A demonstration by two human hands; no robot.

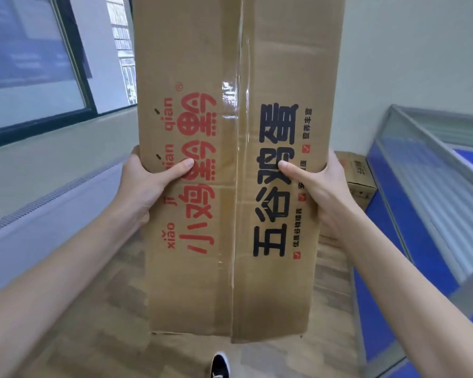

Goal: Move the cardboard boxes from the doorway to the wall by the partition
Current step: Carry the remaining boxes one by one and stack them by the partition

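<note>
- Box [230, 165]: large cardboard carton, held up off the floor, fills the centre of the frame from the top edge down to near the bottom. Clear tape runs down its middle seam. Red print on the left half, black print on the right half, both turned sideways.
- Left hand [145, 181]: clamped on the box's left edge, mid-frame. Thumb lies across the front face, tip on the red print; the other fingers wrap behind the edge, out of sight. Forearm runs in from the lower left corner, bare, fairly straight.
- Right hand [320, 189]: clamped on the box's right edge at about the same height as the left. Thumb flat on the front face, pointing toward the seam, tip at the black print; fingers hidden behind. Forearm comes in from the lower right corner.
- Both arms extended forward and up, the box pinched between the two palms.
- Second box [358, 175]: smaller carton on the floor, right of centre, partly hidden behind the held box and right hand, just beside the partition [421, 186].
- Partition: blue panels with a glass upper part, along the right side of the frame.
- Window [30, 64]: dark frame, upper left.
- Floor [99, 323]: wood-look.
- Shoe [219, 365]: black toe at the bottom edge, below the box.
</note>
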